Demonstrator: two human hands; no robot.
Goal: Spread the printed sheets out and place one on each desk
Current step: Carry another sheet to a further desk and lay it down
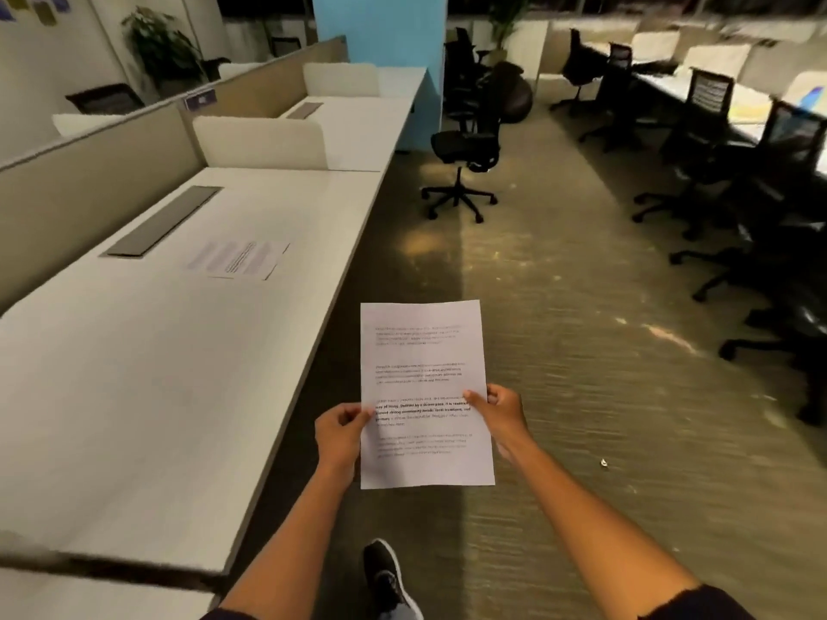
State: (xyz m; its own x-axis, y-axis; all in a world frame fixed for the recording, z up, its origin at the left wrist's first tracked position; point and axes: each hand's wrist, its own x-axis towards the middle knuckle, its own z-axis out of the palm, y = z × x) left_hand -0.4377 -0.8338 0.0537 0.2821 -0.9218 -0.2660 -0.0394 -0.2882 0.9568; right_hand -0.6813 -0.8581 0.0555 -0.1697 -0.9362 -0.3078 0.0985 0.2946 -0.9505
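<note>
Printed sheets with black text are held upright over the aisle carpet, just right of the desk edge. My left hand pinches their left edge and my right hand pinches their right edge. Whether it is one sheet or a thin stack I cannot tell. Another printed sheet lies flat on the long white desk to my left, beside a grey cable cover. Behind a low white divider is a further desk with no sheet visible on it.
A black office chair stands in the aisle ahead. More black chairs line desks on the right. A blue pillar rises behind the far desk. My black shoe is on the carpet below the sheets.
</note>
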